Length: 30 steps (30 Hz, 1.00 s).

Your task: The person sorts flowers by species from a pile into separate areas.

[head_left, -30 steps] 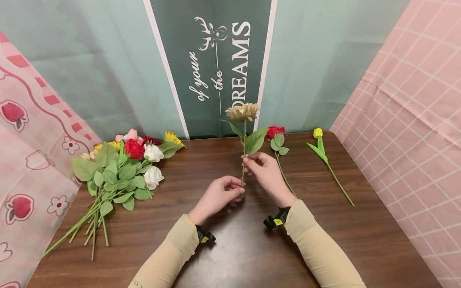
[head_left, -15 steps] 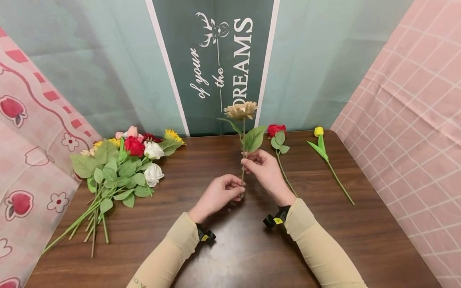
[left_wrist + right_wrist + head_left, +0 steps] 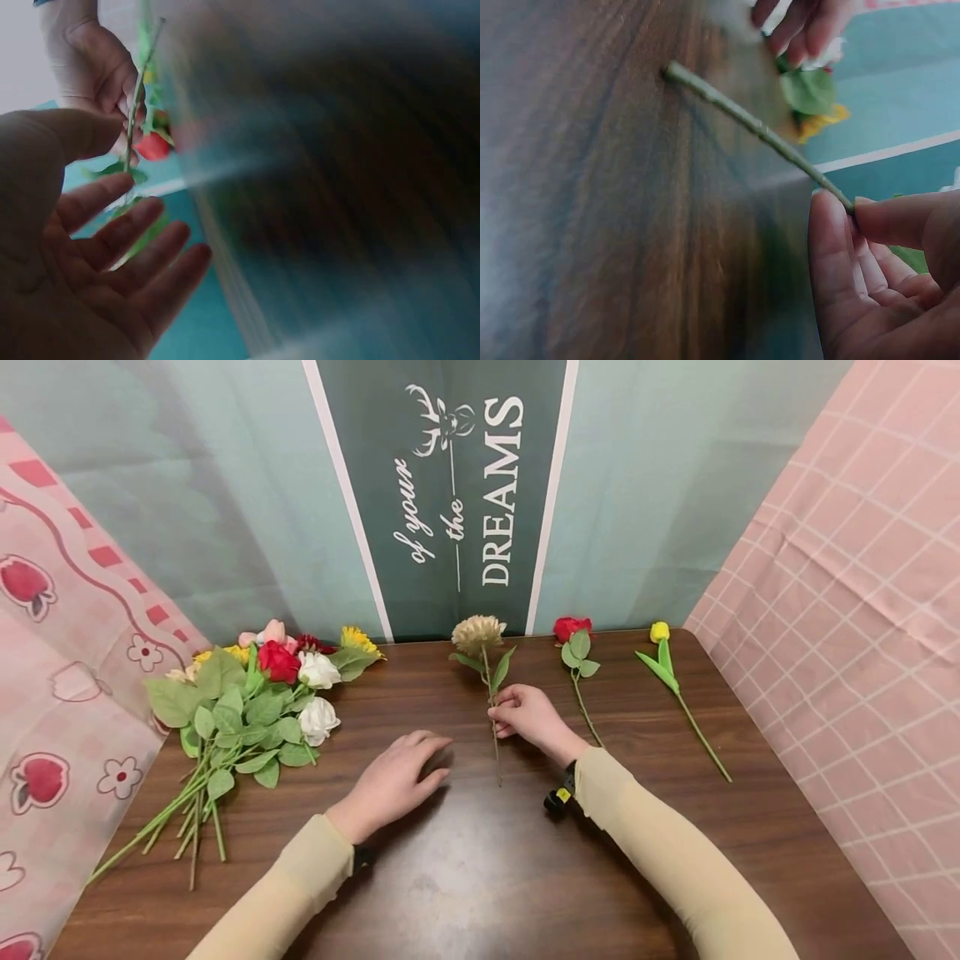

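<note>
At the far left of the tabletop [image 3: 465, 860] lies a bundle of flowers [image 3: 251, 710], heads toward the backdrop, stems fanning toward the near left corner.

The left hand [image 3: 393, 781] rests palm down on the wood just left of centre, fingers straight and loosely spread, holding nothing; in the left wrist view its palm is open with the fingers apart. It lies near the lower end of the beige flower's stem but apart from it.

The beige flower [image 3: 477, 633] lies on the tabletop at the centre. Its long axis runs almost straight from the near side to the far side, with the head pointing at the backdrop [image 3: 450, 493] and the cut end pointing toward the person.

The right hand [image 3: 525, 714] sits just right of the stem, about midway along it, thumb and fingertips pinching it; the right wrist view shows the stem gripped between thumb and forefinger, its free end stretching away over the wood.

Further right lie a red rose [image 3: 573, 652] and then a yellow tulip [image 3: 671, 681], both well apart from the hands, heads toward the backdrop.
</note>
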Tool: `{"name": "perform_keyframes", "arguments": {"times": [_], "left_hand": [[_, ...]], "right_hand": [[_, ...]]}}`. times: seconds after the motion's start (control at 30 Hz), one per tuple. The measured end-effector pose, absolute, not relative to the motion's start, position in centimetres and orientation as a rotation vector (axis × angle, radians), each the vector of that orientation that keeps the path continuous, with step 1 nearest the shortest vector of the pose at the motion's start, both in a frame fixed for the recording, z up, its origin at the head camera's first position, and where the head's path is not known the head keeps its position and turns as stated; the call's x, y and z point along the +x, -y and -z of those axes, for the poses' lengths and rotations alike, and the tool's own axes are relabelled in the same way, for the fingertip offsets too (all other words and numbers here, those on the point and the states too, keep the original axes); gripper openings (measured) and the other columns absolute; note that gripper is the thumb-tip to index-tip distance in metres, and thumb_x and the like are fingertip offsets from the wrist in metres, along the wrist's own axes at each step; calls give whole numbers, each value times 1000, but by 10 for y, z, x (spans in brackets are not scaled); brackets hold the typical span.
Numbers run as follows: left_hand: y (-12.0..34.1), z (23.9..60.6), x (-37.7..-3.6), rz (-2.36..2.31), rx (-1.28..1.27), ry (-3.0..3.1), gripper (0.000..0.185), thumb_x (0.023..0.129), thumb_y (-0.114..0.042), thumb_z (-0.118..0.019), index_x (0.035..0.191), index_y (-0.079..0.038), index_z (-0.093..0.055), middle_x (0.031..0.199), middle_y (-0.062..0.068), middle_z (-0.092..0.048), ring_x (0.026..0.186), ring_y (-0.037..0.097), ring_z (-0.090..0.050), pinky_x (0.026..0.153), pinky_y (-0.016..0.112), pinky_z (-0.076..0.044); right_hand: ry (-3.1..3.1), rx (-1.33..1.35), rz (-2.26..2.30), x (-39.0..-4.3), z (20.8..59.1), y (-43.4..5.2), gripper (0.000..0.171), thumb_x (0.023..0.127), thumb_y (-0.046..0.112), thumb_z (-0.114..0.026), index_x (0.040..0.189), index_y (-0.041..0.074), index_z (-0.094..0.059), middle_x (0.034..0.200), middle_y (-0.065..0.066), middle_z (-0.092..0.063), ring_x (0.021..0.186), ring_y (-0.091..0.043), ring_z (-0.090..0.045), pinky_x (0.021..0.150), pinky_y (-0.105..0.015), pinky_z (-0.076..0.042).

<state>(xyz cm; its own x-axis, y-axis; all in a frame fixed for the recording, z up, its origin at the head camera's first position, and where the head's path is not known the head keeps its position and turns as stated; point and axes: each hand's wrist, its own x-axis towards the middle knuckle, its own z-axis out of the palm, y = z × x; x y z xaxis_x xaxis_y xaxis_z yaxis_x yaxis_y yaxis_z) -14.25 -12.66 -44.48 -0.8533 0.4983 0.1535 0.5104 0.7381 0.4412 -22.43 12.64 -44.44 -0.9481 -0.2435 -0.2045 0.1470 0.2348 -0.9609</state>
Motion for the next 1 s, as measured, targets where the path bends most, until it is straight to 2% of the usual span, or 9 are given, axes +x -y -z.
{"name": "perform_keyframes", "arguments": {"times": [0.23, 0.53, 0.7, 1.0], "left_hand": [[162, 443, -132, 637, -912, 2876, 45, 96, -26, -73, 137, -10, -64, 138, 9, -60, 130, 29, -54, 108, 47, -46], [182, 442, -125, 575, -883, 2917, 42, 96, -26, -73, 134, -10, -65, 137, 10, -60, 128, 30, -56, 106, 49, -47], [188, 440, -125, 556, -852, 2927, 42, 96, -27, -73, 133, -9, -66, 135, 9, -61, 125, 30, -58, 104, 49, -48], [222, 430, -131, 539, -685, 2902, 35, 97, -22, -70, 128, -6, -69, 128, 9, -67, 120, 32, -62, 102, 52, -49]], "right_hand": [[-2114, -57, 1689, -242, 455, -107, 26, 96, -1, -67, 117, -12, -60, 95, -22, -71, 68, -17, -68, 67, -33, -63], [-2154, -89, 1616, -247, 455, -92, 20, 95, -2, -68, 110, -12, -60, 84, -18, -70, 60, -15, -67, 61, -32, -62], [-2205, -134, 1573, -245, 455, -96, 22, 96, 4, -69, 111, -10, -63, 82, -17, -71, 61, -17, -68, 61, -34, -62], [-2443, -228, 1429, -232, 451, -113, 33, 99, 18, -68, 123, -4, -63, 92, -13, -72, 71, -21, -70, 63, -34, -61]]}}
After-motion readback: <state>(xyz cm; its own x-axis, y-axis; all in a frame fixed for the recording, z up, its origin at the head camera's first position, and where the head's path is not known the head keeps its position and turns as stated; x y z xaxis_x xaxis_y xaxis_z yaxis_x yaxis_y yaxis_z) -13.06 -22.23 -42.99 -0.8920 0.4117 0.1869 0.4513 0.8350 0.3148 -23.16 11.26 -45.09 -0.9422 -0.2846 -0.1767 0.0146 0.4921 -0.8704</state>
